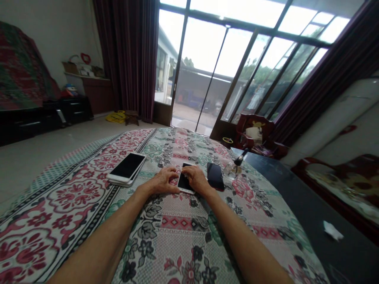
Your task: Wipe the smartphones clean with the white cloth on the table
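A white phone with a dark screen [184, 182] lies flat on the patterned tablecloth [180, 240] between my hands. My left hand [164, 180] rests at its left side, fingers apart, with the thumb by the phone's lower left corner. Over the phone's upper right part is my right hand [195, 178], its fingers bent down onto the screen and partly hiding it. Just right of that hand lies a black phone [215, 176]. Further left, a white phone [128, 166] lies on top of another light-coloured flat device, slightly askew.
A clear glass object [232, 169] with a dark-handled item [241, 157] stands right of the black phone. Beyond the cloth's right side, a dark surface [296, 197] holds a crumpled white tissue [333, 230]. A carved wooden chair [254, 130] stands near the glass doors.
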Available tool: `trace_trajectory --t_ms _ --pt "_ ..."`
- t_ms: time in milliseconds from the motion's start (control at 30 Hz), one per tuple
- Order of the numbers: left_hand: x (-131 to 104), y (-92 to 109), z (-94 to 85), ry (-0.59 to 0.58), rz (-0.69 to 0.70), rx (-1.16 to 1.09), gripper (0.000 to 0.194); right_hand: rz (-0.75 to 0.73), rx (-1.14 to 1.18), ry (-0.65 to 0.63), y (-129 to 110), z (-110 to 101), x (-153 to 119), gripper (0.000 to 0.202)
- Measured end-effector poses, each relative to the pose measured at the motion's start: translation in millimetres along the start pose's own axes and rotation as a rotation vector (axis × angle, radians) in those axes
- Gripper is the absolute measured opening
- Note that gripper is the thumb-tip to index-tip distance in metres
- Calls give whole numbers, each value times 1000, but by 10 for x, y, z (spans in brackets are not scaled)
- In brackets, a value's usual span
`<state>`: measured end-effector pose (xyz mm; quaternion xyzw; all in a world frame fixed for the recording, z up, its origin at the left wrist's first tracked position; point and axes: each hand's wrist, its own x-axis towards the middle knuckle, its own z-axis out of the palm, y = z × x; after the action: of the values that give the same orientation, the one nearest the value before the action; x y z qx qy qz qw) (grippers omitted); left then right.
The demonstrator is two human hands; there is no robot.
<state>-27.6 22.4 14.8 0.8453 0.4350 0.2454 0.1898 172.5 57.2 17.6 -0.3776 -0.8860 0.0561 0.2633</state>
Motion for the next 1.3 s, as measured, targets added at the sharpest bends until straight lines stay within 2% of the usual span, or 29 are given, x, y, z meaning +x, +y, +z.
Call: trace_trajectory --t_ms 200,400,700,933,1133,1300 --pt "-11 -93 0 -51 7 -31 51 -59 33 1 -165 -63 -237 32" --pt "-11 -139 48 -54 -39 -3 71 -99 62 0 -279 -98 -323 31" --pt "10 -130 33 -109 -22 47 65 -143 80 -47 -346 -142 -375 30" --pt "-4 -142 54 -85 -16 48 64 -184 92 -87 -456 -184 -514 27" --pt "-10 -60 -9 -137 -39 71 64 -172 90 -38 -517 -126 -552 27" --pt "-11 39 -91 -226 -87 124 69 -137 89 59 -450 -127 -607 30"
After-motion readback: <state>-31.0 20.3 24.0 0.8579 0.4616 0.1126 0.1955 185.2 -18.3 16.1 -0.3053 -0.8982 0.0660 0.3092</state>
